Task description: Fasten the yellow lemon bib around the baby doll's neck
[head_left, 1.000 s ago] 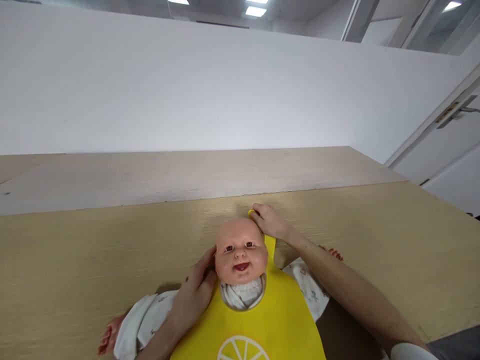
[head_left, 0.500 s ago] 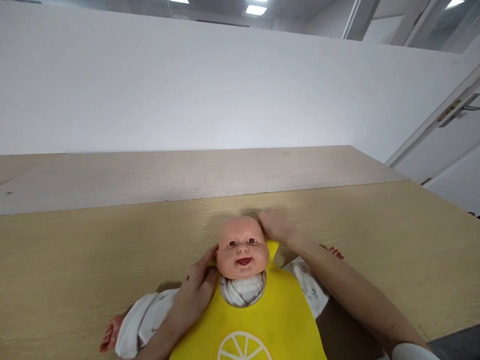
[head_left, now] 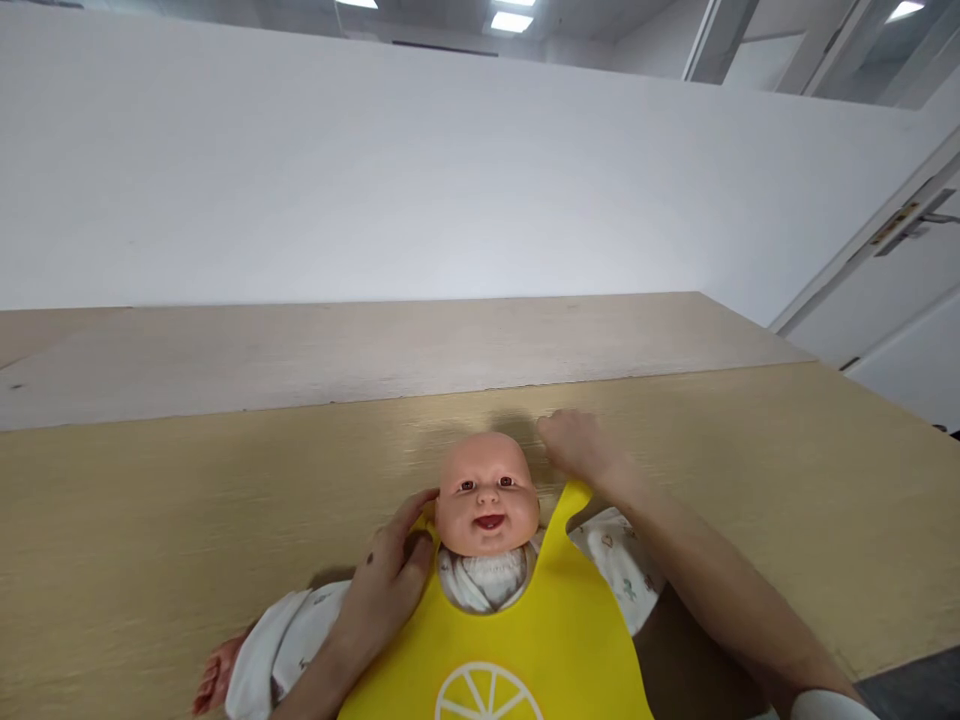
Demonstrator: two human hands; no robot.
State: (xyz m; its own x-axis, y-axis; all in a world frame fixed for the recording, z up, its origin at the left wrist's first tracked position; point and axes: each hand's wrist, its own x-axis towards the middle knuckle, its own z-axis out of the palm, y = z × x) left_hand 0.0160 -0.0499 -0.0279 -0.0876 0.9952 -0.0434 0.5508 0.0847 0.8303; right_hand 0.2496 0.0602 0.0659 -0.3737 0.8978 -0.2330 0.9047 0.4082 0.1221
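Observation:
A baby doll [head_left: 487, 495] in white printed clothes lies face up on the wooden table. Over its chest spreads a yellow bib [head_left: 555, 620] with a white citrus-slice print. My left hand [head_left: 390, 575] is beside the doll's head, fingers closed around the bib's left neck strap, the fingertips partly hidden behind the head. Up and to the right of the head, my right hand [head_left: 577, 445] is curled closed at the bib's right neck strap [head_left: 568, 508], which is pulled up and away from the neck. The strap's end is hidden under this hand.
The wooden tabletop [head_left: 187, 490] extends to both sides, with a paler board [head_left: 420, 345] along its back. Behind it rises a white wall panel [head_left: 375, 180]. A door with a metal handle [head_left: 919, 225] stands at the far right.
My right hand has moved right and slightly up, away from the doll's head, drawing the bib's right strap outward. My left hand has hardly moved.

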